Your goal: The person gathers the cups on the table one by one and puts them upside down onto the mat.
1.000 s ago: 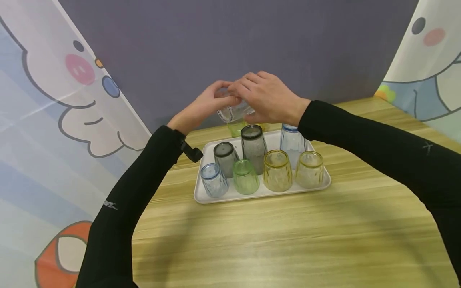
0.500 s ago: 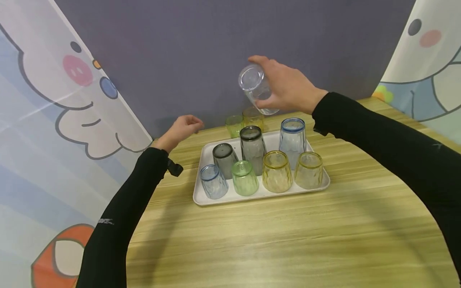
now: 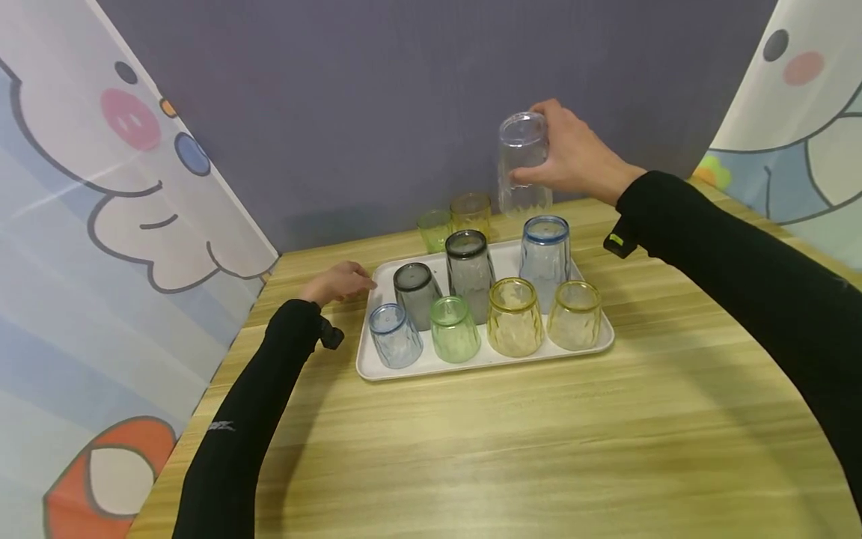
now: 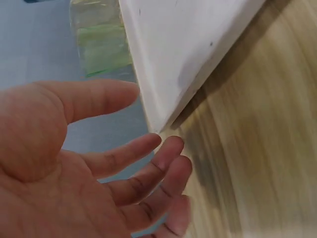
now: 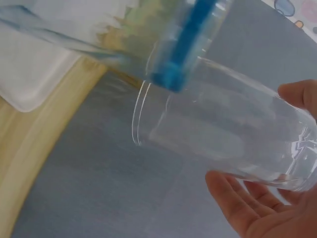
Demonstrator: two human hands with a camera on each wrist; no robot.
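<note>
My right hand [image 3: 548, 153] grips a clear glass [image 3: 521, 161] in the air, mouth down, just behind and above a tall blue-rimmed cup [image 3: 544, 254] on a white tray [image 3: 377, 367]. In the right wrist view the fingers [image 5: 247, 208] wrap the clear glass [image 5: 223, 134], whose rim is close to the blue-rimmed cup [image 5: 183, 44]. My left hand [image 3: 350, 278] hovers low by the tray's back left corner and holds nothing. The left wrist view shows its relaxed fingers [image 4: 124, 158] beside the tray corner [image 4: 188, 54].
Several upturned cups stand on the tray: small blue [image 3: 393, 337], grey [image 3: 416, 293], tall grey [image 3: 468, 273], green [image 3: 454, 329], yellow [image 3: 514, 318], pale yellow [image 3: 572, 314]. Behind the tray, by the wall, sit a green cup [image 3: 433, 228] and an amber cup [image 3: 470, 213].
Both hands held the clear glass a second ago. The left hand released it and dropped to the tray's left corner. The right hand carried it rightward and turned it mouth down.
</note>
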